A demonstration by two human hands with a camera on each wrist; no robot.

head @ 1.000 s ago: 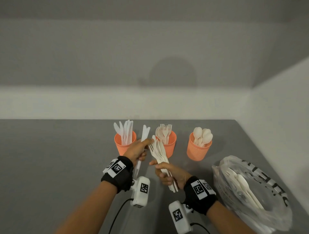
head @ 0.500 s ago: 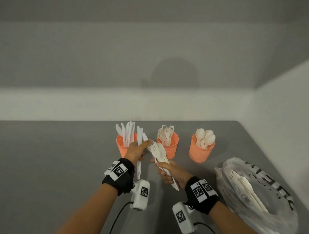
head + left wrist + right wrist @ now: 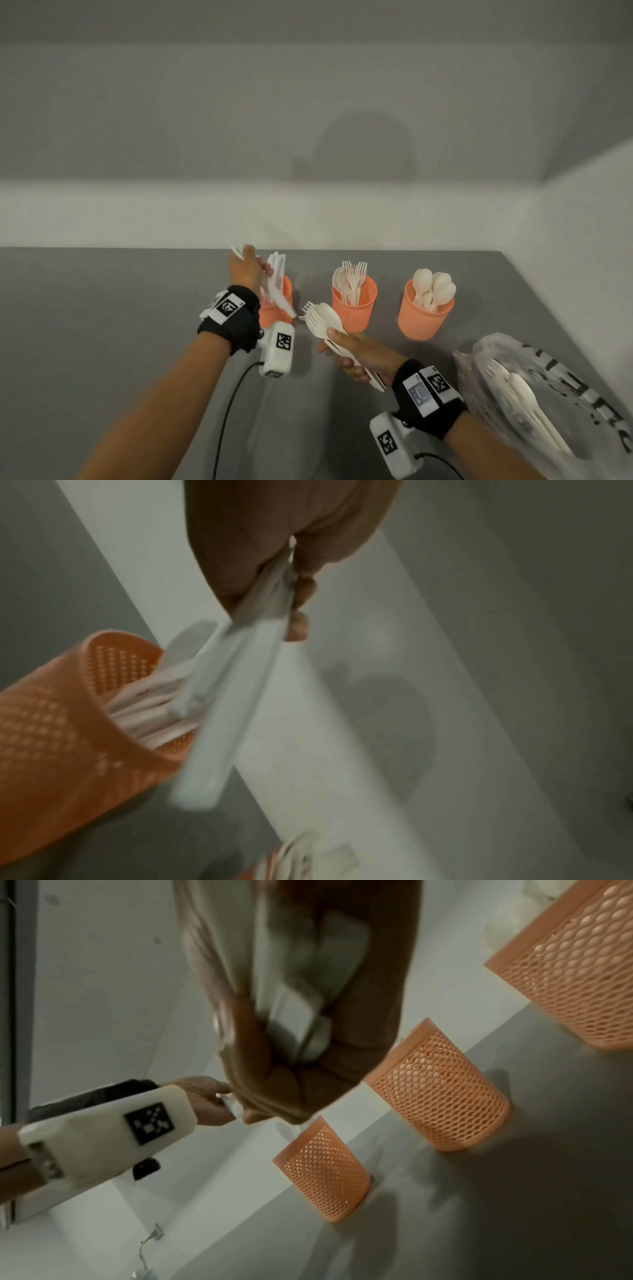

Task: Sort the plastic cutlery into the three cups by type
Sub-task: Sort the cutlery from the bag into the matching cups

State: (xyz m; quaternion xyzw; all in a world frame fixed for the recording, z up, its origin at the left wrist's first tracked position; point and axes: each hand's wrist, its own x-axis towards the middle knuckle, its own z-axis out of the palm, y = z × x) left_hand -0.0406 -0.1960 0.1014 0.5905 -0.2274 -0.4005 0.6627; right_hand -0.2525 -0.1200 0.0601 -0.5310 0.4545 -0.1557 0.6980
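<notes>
Left hand [image 3: 247, 274] pinches knife [image 3: 236, 685] over knife cup [image 3: 285, 291]: drop step. Right hand [image 3: 359, 356] clenched round cutlery bundle [image 3: 322, 318]. Next: let go, pull another piece.

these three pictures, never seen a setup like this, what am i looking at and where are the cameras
No machine here: a person sorts plastic cutlery with bare hands, wearing cameras. One picture comes from the head, looking down; the other two from each wrist, looking along the fingers. On the grey table stand three orange cups: the knife cup, fork cup and spoon cup. A plastic bag of unsorted cutlery lies on the right. The left hand holds knives at the knife cup. The right hand grips a bundle of forks and spoons.
</notes>
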